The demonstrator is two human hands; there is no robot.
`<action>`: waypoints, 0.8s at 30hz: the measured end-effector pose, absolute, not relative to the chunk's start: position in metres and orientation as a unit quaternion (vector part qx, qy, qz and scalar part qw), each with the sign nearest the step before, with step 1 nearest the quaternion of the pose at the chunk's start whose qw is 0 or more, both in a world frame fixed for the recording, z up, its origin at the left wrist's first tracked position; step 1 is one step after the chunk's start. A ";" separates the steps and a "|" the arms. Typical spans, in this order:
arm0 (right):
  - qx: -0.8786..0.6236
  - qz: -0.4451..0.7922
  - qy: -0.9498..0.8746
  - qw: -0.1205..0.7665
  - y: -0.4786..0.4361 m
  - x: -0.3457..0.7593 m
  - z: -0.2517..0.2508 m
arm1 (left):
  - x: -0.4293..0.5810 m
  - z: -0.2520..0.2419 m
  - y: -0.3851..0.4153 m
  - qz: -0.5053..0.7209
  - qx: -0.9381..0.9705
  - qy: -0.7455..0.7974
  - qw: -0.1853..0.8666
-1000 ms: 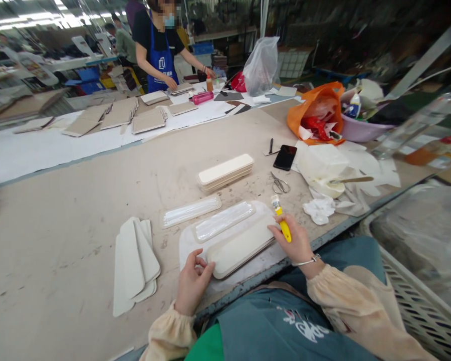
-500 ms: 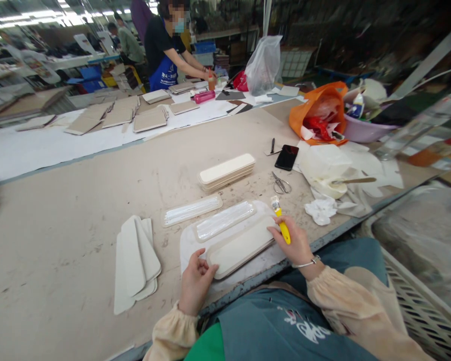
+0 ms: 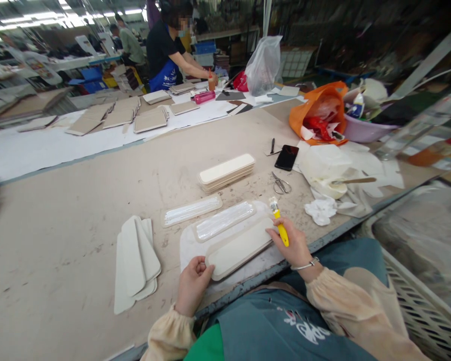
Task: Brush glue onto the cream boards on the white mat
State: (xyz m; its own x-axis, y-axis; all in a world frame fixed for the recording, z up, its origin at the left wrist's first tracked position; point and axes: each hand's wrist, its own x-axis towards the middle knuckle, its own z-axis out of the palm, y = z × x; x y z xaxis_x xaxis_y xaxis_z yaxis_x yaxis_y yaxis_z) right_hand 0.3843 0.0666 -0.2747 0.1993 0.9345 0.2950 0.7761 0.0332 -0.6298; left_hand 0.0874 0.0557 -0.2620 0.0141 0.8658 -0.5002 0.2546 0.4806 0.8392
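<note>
A long off-white panel (image 3: 240, 248) with rounded ends lies on a white sheet (image 3: 190, 245) before me. My left hand (image 3: 195, 281) is closed, thumb and fingers pinching the panel's left end. My right hand (image 3: 291, 240) is closed round a small brush (image 3: 282, 233) with a yellow handle and a whitish head pointing away from me; its fingertips also touch the panel's right end. Just beyond lie two rounded strips, a nearer strip (image 3: 225, 220) and a farther strip (image 3: 191, 210), both with shiny streaked middles. Whether anything lies beneath the held panel is hidden.
Loose pale panels (image 3: 135, 260) fan out at left; a stack of strips (image 3: 227, 173) stands behind. Scissors (image 3: 281, 183), a phone (image 3: 286, 157), a white tub (image 3: 328, 168) and an orange bag (image 3: 317, 113) are at right. Across the table a co-worker (image 3: 169, 55) bends over.
My left hand has shifted slightly left and closed more firmly on the panel's end. The panel and the brush have moved slightly left. The co-worker has bent lower.
</note>
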 end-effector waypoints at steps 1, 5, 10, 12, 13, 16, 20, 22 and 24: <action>-0.684 0.107 -0.626 0.359 0.067 0.384 -0.275 | 0.089 -0.260 0.056 0.267 0.427 0.649 0.570; -0.678 0.099 -0.635 0.357 0.068 0.382 -0.274 | 0.094 -0.250 0.058 0.269 0.408 0.648 0.584; -0.675 0.107 -0.640 0.351 0.066 0.382 -0.275 | 0.094 -0.247 0.060 0.266 0.396 0.650 0.591; -0.678 0.109 -0.639 0.347 0.066 0.382 -0.277 | 0.093 -0.248 0.060 0.263 0.397 0.653 0.589; -0.680 0.109 -0.638 0.346 0.066 0.382 -0.278 | 0.093 -0.248 0.060 0.262 0.396 0.653 0.590; -0.675 0.106 -0.639 0.352 0.067 0.383 -0.282 | 0.090 -0.252 0.058 0.261 0.393 0.648 0.598; -0.643 0.073 -0.665 0.373 0.070 0.385 -0.279 | 0.084 -0.259 0.055 0.256 0.399 0.638 0.607; -0.613 0.047 -0.693 0.376 0.070 0.383 -0.275 | 0.082 -0.262 0.055 0.250 0.402 0.636 0.610; -0.561 0.036 -0.742 0.365 0.066 0.377 -0.270 | 0.082 -0.263 0.055 0.244 0.407 0.633 0.612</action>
State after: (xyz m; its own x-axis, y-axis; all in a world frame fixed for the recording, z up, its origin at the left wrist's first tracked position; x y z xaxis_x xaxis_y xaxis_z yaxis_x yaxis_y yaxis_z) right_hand 0.3767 0.0660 -0.2703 -0.1040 0.8584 0.5023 0.8064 0.3684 -0.4626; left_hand 0.0817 0.0550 -0.2633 0.0793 0.8132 -0.5765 0.2168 0.5504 0.8062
